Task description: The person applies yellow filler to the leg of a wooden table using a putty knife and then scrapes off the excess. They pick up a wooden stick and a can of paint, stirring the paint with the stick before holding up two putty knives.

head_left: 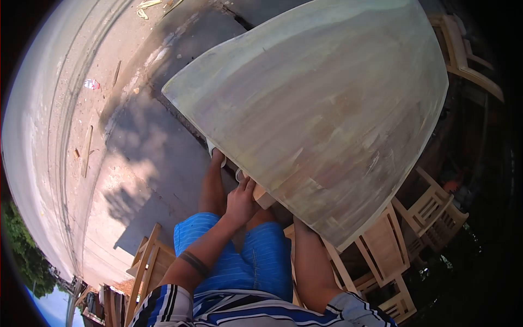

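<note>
A large pale panel (pixel 327 114), greyish and streaked, with curved sides and a pointed near corner, fills the upper middle of the view. My left hand (pixel 239 200) is at its lower left edge, fingers bent and close together against a light wooden block (pixel 265 197) that shows from under the edge. The fingertips are partly hidden. From the right, my forearm (pixel 309 256) reaches beneath the panel, which covers my right hand. A small white ring-shaped thing (pixel 239 175) shows just beyond my left fingers.
Light wooden chairs (pixel 384 245) stand at the lower right, and a wooden frame (pixel 460 52) is at the upper right. Another wooden piece (pixel 146 267) is close on my left. Wood scraps (pixel 87 151) lie on the ground beside a paved road (pixel 60 120).
</note>
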Demonstrator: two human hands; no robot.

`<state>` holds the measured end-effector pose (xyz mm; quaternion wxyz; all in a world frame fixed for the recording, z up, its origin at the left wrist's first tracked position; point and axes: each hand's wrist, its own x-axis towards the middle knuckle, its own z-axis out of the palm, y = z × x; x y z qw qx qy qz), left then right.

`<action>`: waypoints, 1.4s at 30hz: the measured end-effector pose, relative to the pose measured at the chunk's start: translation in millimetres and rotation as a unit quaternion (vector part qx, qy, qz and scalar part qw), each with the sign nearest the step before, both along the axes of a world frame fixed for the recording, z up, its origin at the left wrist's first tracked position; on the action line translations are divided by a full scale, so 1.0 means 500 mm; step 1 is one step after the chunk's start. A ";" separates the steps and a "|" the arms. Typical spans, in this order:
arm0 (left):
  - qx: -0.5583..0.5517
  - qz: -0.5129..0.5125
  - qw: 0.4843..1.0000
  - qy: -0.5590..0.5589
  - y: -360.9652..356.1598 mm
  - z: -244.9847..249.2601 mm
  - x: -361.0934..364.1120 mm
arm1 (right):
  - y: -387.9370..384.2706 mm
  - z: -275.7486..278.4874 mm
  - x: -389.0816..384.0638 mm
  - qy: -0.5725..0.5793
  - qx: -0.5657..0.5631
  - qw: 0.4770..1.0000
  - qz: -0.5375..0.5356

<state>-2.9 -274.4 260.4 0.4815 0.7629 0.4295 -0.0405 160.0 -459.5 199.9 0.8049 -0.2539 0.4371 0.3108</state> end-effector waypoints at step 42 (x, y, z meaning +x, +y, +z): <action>0.086 0.017 0.996 -0.005 0.023 0.027 0.084 | 0.035 -0.004 0.036 0.036 0.070 0.997 0.005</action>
